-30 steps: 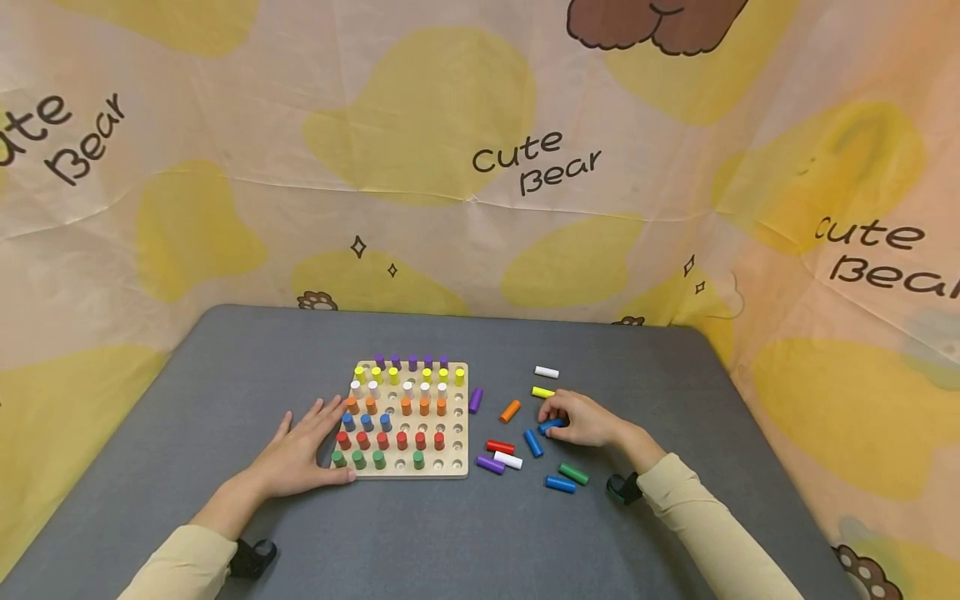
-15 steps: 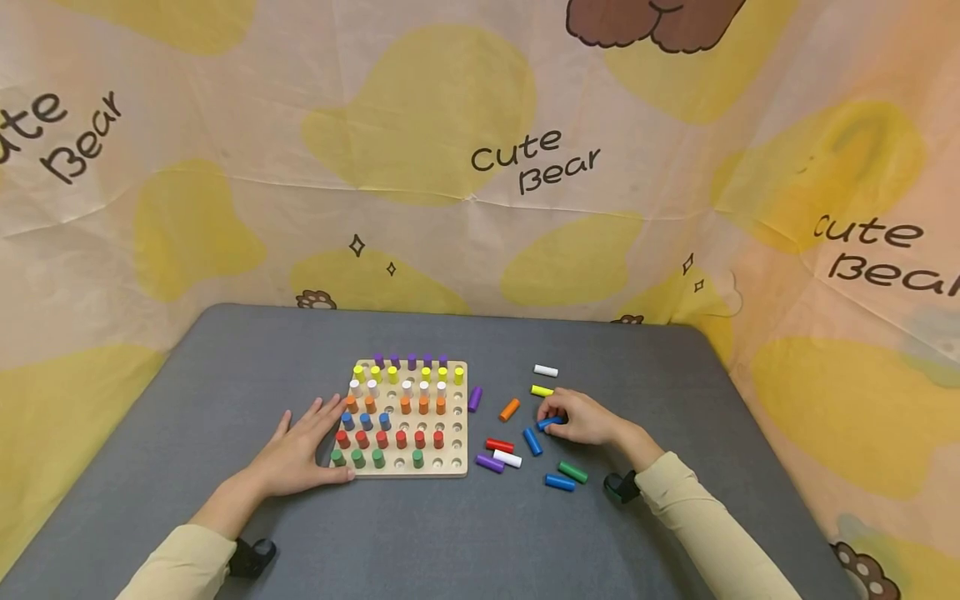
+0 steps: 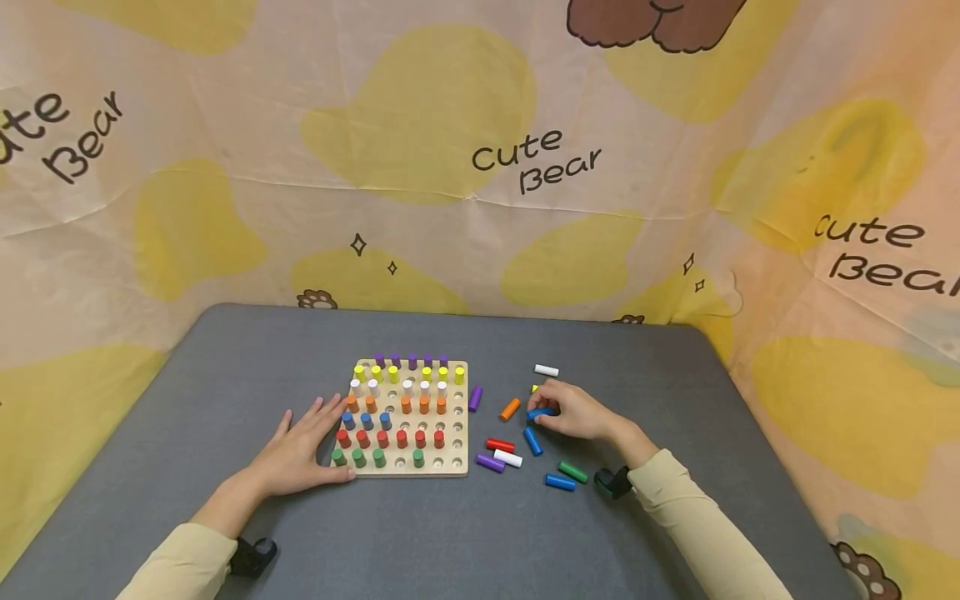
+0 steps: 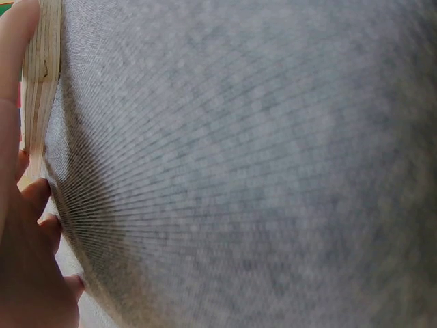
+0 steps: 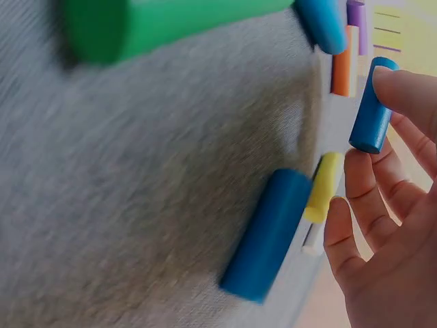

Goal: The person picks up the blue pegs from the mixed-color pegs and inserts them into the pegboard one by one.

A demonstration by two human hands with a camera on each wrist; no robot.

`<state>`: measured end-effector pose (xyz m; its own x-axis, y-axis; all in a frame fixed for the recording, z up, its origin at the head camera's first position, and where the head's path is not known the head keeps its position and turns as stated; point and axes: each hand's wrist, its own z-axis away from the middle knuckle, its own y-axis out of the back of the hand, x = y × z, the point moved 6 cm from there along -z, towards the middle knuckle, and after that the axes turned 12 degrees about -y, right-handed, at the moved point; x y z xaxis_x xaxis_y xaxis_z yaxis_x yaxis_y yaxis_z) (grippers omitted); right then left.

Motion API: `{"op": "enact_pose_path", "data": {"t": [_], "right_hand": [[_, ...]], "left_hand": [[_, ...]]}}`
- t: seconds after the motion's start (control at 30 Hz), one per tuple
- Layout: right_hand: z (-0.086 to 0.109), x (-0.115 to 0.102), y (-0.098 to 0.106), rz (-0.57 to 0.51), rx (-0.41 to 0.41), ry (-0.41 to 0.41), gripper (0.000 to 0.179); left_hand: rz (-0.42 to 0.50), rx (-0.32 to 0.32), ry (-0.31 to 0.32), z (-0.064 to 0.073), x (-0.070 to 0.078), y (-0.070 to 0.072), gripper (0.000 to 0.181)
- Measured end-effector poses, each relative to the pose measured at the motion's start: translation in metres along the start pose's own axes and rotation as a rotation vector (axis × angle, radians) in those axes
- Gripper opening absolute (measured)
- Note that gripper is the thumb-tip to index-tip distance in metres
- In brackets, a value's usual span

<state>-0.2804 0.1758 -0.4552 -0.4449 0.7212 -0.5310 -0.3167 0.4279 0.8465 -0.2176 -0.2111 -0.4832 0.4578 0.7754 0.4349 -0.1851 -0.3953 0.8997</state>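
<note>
A blue peg [image 5: 374, 109] is pinched between the thumb and fingers of my right hand [image 3: 577, 414], above the table among the loose pegs. Below it in the right wrist view lies another blue peg [image 5: 266, 236], with a yellow peg [image 5: 323, 188] just beyond. My left hand [image 3: 300, 454] rests against the left side of the wooden pegboard [image 3: 450, 478], fingers spread, thumb by the near corner. Rows of purple, yellow, white, orange, blue, red and green pegs stand upright in the board, with bare holes among them.
Loose pegs lie right of the board: a purple peg [image 3: 476, 399], an orange peg [image 3: 510, 409], a red peg [image 3: 500, 446], a green peg [image 3: 573, 472], a white peg [image 3: 546, 370] and several more. A printed cloth [image 3: 480, 167] hangs behind the grey table [image 3: 420, 542].
My right hand has moved slightly left and away from me, carrying the blue peg, and now covers most of the yellow one in the head view. The left hand stays put.
</note>
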Motion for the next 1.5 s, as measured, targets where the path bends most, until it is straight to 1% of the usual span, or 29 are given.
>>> {"op": "enact_pose_path", "data": {"t": [0.13,0.37,0.43,0.57,0.7,0.87,1.07,1.27,1.5], "right_hand": [[-0.004,-0.006,0.001,-0.001,0.017,0.008,0.012],[-0.013,-0.015,0.001,-0.061,0.025,-0.053,0.014],[-0.015,-0.018,0.001,-0.068,0.031,-0.053,0.013],[-0.02,-0.024,0.001,-0.091,0.042,-0.034,0.014],[-0.024,-0.03,-0.001,-0.106,0.053,-0.01,0.019],[-0.029,-0.038,-0.001,-0.113,0.071,-0.015,0.024],[-0.036,-0.049,-0.004,-0.146,0.068,-0.03,0.023],[-0.042,-0.063,-0.007,-0.169,0.08,0.012,0.022],[-0.05,-0.078,-0.012,-0.189,0.086,0.04,0.02]], "left_hand": [[-0.004,0.001,-0.001,0.0,-0.001,0.0,0.11],[0.004,0.0,-0.001,-0.001,0.001,0.0,0.11],[0.005,-0.001,0.001,-0.001,0.001,0.0,0.11],[0.005,-0.001,0.001,-0.001,0.001,-0.001,0.11],[0.008,0.002,-0.002,-0.001,0.0,-0.001,0.11],[0.008,0.003,-0.002,-0.001,0.0,-0.001,0.11],[0.002,0.002,0.001,0.0,0.0,-0.001,0.11],[0.003,0.003,0.002,0.0,0.001,0.0,0.11],[0.004,0.0,0.007,0.001,0.0,0.0,0.11]]}}
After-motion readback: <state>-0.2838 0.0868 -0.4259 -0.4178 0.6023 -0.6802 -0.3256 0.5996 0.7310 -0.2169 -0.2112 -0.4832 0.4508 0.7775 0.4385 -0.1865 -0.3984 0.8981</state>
